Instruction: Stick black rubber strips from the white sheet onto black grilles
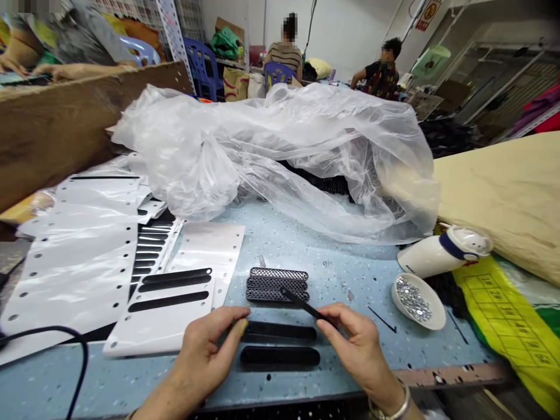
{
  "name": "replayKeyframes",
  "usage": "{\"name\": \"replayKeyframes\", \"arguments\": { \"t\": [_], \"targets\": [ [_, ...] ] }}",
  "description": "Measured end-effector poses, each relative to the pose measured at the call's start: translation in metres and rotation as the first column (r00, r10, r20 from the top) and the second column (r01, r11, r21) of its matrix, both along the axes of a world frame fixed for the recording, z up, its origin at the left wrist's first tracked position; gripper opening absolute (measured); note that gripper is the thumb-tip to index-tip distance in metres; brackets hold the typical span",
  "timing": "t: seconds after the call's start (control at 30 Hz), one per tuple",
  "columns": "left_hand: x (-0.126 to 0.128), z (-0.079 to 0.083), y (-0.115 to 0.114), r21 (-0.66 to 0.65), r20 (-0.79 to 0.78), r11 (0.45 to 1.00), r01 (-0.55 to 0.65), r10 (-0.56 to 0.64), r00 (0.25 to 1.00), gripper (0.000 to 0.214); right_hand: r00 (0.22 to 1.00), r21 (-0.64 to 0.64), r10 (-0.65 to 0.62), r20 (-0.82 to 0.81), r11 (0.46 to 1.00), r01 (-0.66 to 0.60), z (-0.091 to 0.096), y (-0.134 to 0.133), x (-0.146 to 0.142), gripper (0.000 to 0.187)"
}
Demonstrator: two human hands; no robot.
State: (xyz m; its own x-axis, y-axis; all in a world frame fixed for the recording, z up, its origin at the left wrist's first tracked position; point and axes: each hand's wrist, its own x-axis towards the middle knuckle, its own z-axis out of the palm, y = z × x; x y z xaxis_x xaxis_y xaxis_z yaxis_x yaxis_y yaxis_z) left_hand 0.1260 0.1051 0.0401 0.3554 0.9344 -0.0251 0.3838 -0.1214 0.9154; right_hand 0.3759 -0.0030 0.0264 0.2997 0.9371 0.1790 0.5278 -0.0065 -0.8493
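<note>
Two plain black strips [280, 344] lie side by side on the blue table near its front edge. My left hand [210, 350] pinches the left end of the upper strip. My right hand [356, 344] pinches a thin black stick-like tool [301, 303] that slants up to the left over the strips. Just behind them lie three black strips covered with small shiny studs [277, 284], stacked close together.
White punched backing sheets [79, 262] with black strips cover the left. A large crumpled clear plastic bag [280, 151] fills the middle back. A small white dish of studs [417, 300] and a white device [441, 252] sit at right. A black cable [65, 338] curves at front left. People sit beyond.
</note>
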Motion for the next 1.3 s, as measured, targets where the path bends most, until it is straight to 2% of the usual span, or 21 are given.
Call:
{"name": "replayKeyframes", "arguments": {
  "t": [0.07,0.13,0.33,0.43,0.53,0.63,0.73,0.9,1.13,1.3],
  "targets": [
    [0.000,-0.006,-0.002,-0.012,-0.025,0.997,0.081,-0.081,0.996,0.014,0.999,-0.037,0.026,-0.032,0.999,-0.027,-0.003,0.000,-0.005,0.010],
    [0.000,-0.011,-0.002,-0.018,-0.057,0.996,0.090,-0.091,0.994,0.013,0.998,-0.037,0.056,-0.037,0.998,-0.057,-0.003,0.000,-0.008,0.009],
    [0.009,-0.016,0.016,0.077,-0.067,0.988,-0.137,0.142,0.988,0.020,0.996,0.084,0.005,0.086,0.996,-0.012,-0.005,0.016,0.003,0.012],
    [0.018,-0.018,0.024,0.053,-0.019,0.985,-0.165,0.166,0.986,0.025,0.990,0.136,0.030,0.135,0.990,-0.048,-0.009,0.028,0.007,0.012],
    [0.021,-0.019,0.024,0.014,0.013,0.991,-0.132,0.132,0.991,0.023,0.978,0.166,0.085,0.193,0.979,-0.118,-0.009,0.031,0.007,0.012],
    [0.018,-0.019,0.018,-0.011,-0.023,0.996,-0.085,0.085,0.996,0.019,0.950,0.137,0.164,0.267,0.969,-0.205,-0.004,0.025,0.011,0.013],
    [0.013,-0.018,0.012,-0.055,-0.047,0.997,-0.062,0.059,0.997,0.024,0.924,0.117,0.213,0.318,0.958,-0.262,0.000,0.019,0.018,0.016],
    [0.009,-0.017,0.012,-0.099,-0.047,0.994,-0.046,0.042,0.998,0.026,0.899,0.154,0.265,0.348,0.930,-0.333,0.000,0.028,0.013,0.018],
    [0.006,-0.020,0.015,-0.022,-0.056,0.999,0.045,-0.046,0.997,0.016,0.876,0.131,0.307,0.372,0.917,-0.376,-0.007,0.038,-0.003,0.019],
    [0.006,-0.020,0.014,0.005,-0.062,0.996,0.084,-0.084,0.995,0.015,0.869,0.099,0.326,0.371,0.917,-0.386,-0.006,0.039,-0.005,0.016]
  ]
}}
